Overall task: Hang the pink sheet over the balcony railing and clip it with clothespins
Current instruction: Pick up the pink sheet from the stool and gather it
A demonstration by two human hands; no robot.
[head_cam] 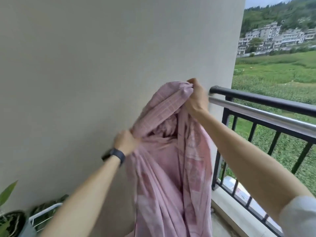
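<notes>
You have the pink sheet (171, 159) bunched up and held in the air in front of the pale wall (102, 57), with both of your hands closed on its cloth. Your right hand (195, 98) is the higher one: its fingers are curled round a gathered fold at the very top of the sheet, close to where the balcony railing (266, 100) meets the wall. Your left hand (125, 141) is lower and further left, gripping another bunch of the same edge, so a checked band of the cloth runs slanting between your two hands. A dark wristband (116, 155) sits on your left wrist.

From your hands the sheet hangs down in long folds, and its lower part runs out of view at the bottom. It is not over the railing; it hangs just beside the railing's wall end. Below the black top bar runs a silver rail (256, 112).

At the lower left, by the foot of the wall, you can see a potted plant (8, 194) and a white wire rack (44, 214). Past the railing lie green fields (273, 72) and pale houses (273, 36) under a hill.
</notes>
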